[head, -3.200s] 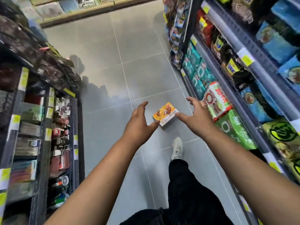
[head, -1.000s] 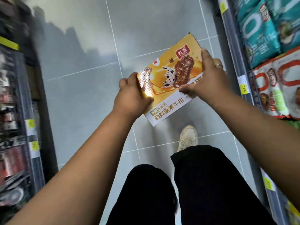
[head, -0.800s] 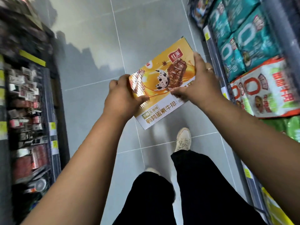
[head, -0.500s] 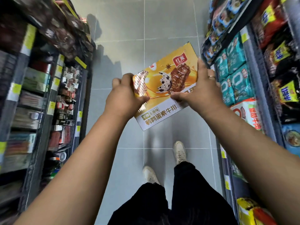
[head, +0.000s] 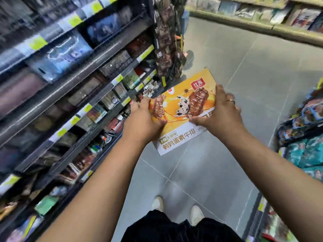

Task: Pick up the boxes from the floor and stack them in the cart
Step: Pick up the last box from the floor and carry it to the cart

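Observation:
A flat orange and white box (head: 181,109) with a snack picture and printed characters is held up in the air in front of me, above the grey floor. My left hand (head: 143,121) grips its left edge, thumb on the top face. My right hand (head: 222,112), with a ring on one finger, grips its right edge, thumb on the front. No cart is in view.
Dark shelves full of packaged goods (head: 73,95) run close along the left. A rack of blue and teal packets (head: 304,133) stands at the right. Another shelf (head: 262,16) crosses the far end. Grey tiled floor (head: 201,172) lies between, with my feet (head: 176,208) below.
I took the box off the floor with both hands and lifted it. Over the last second my view has swung right, so the left shelves now fill more of the frame.

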The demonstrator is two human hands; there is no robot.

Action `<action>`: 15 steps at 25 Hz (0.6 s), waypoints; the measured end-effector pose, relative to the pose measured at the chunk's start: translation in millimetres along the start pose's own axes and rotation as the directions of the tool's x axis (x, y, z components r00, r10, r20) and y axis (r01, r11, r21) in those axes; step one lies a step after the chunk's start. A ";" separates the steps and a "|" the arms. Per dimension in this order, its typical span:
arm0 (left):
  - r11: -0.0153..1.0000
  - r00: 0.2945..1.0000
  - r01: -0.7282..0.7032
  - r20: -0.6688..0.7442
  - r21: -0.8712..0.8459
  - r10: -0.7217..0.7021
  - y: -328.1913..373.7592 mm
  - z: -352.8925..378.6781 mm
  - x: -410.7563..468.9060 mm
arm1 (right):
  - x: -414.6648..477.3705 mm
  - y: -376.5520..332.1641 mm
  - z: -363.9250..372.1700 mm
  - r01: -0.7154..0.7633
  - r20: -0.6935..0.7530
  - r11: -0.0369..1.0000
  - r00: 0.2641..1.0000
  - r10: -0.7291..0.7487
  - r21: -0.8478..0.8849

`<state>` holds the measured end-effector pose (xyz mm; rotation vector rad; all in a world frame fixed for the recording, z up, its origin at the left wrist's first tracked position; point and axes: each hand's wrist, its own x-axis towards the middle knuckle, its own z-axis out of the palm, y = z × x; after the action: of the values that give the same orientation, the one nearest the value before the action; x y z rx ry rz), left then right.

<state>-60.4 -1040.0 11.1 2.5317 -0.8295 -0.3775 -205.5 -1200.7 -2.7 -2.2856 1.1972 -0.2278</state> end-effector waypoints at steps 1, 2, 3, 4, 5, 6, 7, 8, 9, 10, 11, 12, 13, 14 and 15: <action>0.999 0.998 0.046 -0.042 -0.010 -0.046 -6.9 -7.7 -10.8 | 0.5 -11.5 1.0 0.066 0.030 0.998 0.997 -0.066 -0.015; 0.995 0.992 0.092 -0.083 -0.026 -0.094 -14.9 -14.6 -22.1 | 1.0 -22.5 3.9 0.132 0.059 0.991 0.990 -0.131 -0.026; 0.989 0.983 0.138 -0.118 -0.045 -0.143 -22.7 -20.2 -33.7 | 0.8 -32.8 7.5 0.189 0.084 0.981 0.979 -0.186 -0.034; 0.981 0.971 0.183 -0.147 -0.063 -0.190 -30.1 -24.8 -45.7 | -1.0 -42.9 11.9 0.240 0.108 0.970 0.966 -0.234 -0.040; 0.969 0.953 0.235 -0.178 -0.074 -0.244 -38.8 -29.6 -61.3 | -5.6 -54.9 18.2 0.299 0.143 0.953 0.946 -0.291 -0.042; 0.955 0.932 0.284 -0.208 -0.082 -0.295 -47.3 -34.6 -77.2 | -12.4 -67.0 25.0 0.358 0.177 0.933 0.921 -0.346 -0.039; 0.939 0.909 0.332 -0.238 -0.087 -0.343 -56.0 -39.4 -93.3 | -20.6 -79.0 32.5 0.408 0.209 0.912 0.895 -0.394 -0.029; 0.919 0.879 0.381 -0.269 -0.096 -0.393 -65.3 -45.2 -110.0 | -29.9 -91.8 40.5 0.452 0.239 0.892 0.868 -0.436 -0.013; 0.895 0.845 0.433 -0.295 -0.111 -0.446 -74.5 -50.6 -127.3 | -41.0 -104.5 48.5 0.494 0.268 0.869 0.837 -0.477 0.004; 0.866 0.807 0.483 -0.318 -0.131 -0.498 -84.5 -55.5 -145.4 | -53.1 -117.0 57.0 0.539 0.297 0.842 0.802 -0.519 0.016; 0.838 0.770 0.524 -0.336 -0.151 -0.542 -92.5 -60.3 -161.8 | -65.1 -128.6 63.6 0.576 0.319 0.817 0.769 -0.553 0.029; 0.813 0.735 0.557 -0.353 -0.172 -0.579 -99.4 -65.3 -177.8 | -76.7 -139.1 70.3 0.599 0.342 0.799 0.743 -0.576 0.044; 0.783 0.693 0.590 -0.374 -0.199 -0.617 -107.7 -71.4 -197.8 | -91.7 -151.8 78.1 0.629 0.365 0.775 0.709 -0.604 0.061; 0.752 0.649 0.618 -0.392 -0.228 -0.652 -115.8 -77.2 -217.6 | -107.7 -163.8 85.8 0.662 0.385 0.746 0.670 -0.634 0.076; 0.717 0.600 0.649 -0.408 -0.254 -0.688 -125.5 -82.6 -238.3 | -125.7 -177.3 92.7 0.698 0.404 0.709 0.624 -0.669 0.095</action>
<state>-153.5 -776.7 48.3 2.5930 0.3648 0.0185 -118.2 -983.3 27.4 -2.5813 0.0650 0.0377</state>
